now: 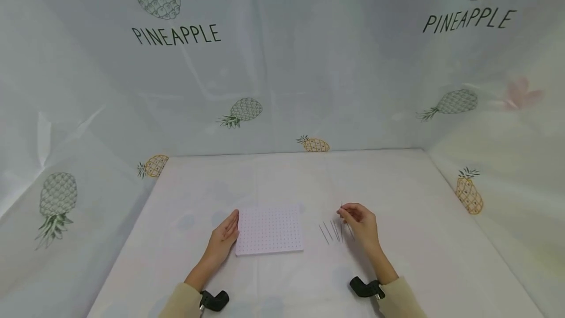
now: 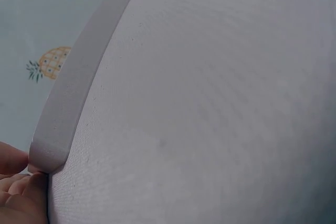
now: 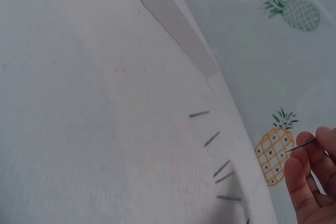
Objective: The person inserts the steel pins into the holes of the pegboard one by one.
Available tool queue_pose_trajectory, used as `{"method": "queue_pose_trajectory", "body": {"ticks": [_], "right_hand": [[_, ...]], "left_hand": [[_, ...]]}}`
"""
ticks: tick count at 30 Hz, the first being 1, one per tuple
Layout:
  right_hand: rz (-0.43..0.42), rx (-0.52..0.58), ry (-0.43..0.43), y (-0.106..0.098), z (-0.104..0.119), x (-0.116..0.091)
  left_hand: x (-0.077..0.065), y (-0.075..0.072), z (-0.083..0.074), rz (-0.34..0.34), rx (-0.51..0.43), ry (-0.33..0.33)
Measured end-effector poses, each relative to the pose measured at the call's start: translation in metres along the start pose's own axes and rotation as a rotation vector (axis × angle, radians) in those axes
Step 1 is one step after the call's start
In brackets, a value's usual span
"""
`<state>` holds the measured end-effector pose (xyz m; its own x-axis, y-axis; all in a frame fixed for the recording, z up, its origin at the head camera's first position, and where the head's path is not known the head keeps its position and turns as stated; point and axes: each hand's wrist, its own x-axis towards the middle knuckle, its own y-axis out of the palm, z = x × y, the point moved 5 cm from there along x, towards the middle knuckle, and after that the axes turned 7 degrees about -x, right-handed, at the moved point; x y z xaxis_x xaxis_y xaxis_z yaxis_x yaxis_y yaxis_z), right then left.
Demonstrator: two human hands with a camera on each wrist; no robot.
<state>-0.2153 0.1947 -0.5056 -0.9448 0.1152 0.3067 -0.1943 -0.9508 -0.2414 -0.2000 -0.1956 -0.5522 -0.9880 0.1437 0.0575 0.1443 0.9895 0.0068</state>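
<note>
A flat white board with rows of small holes lies on the table. Along its left edge rests my left hand, the fingers fairly straight against the side. In the left wrist view, that thumb and fingers touch the corner of the board. My right hand is to the right of the board, raised over the table. Between thumb and forefinger it pinches a thin dark pin. Several similar loose pins lie spread on the cloth between the board and the right hand.
A white cloth covers the table. Behind and at both sides hangs a pale sheet printed with pineapples. Black wrist mounts sit at both sleeves.
</note>
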Motion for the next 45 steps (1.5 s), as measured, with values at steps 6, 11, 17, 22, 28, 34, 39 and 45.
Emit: {"method": "queue_pose_trajectory", "body": {"ticks": [6,11,17,22,28,34,39,45], "right_hand": [[0.077,0.054,-0.028,0.024,0.003,0.004],[0.116,0.05,-0.045,0.044,0.012,0.008],[0.167,0.088,-0.039,0.067,0.017,0.01],[0.216,0.09,-0.05,0.085,0.024,0.011],[0.3,0.087,-0.124,0.105,0.039,0.013],[0.403,0.136,-0.133,0.121,0.067,0.011],[0.449,0.134,-0.14,0.133,0.077,0.01],[0.48,0.132,-0.15,0.147,0.082,0.014]], "left_hand": [[0.0,0.001,-0.002,0.022,-0.022,0.061],[0.0,0.002,-0.003,0.032,-0.035,0.078],[-0.001,0.001,-0.004,0.025,-0.017,0.063],[-0.001,0.002,-0.006,0.021,0.005,0.067],[-0.001,0.004,-0.008,0.024,0.066,0.088],[-0.003,0.005,-0.008,-0.006,0.19,0.075],[-0.004,0.003,-0.006,-0.057,0.316,0.055],[-0.004,0.006,-0.014,-0.065,0.46,0.108]]}}
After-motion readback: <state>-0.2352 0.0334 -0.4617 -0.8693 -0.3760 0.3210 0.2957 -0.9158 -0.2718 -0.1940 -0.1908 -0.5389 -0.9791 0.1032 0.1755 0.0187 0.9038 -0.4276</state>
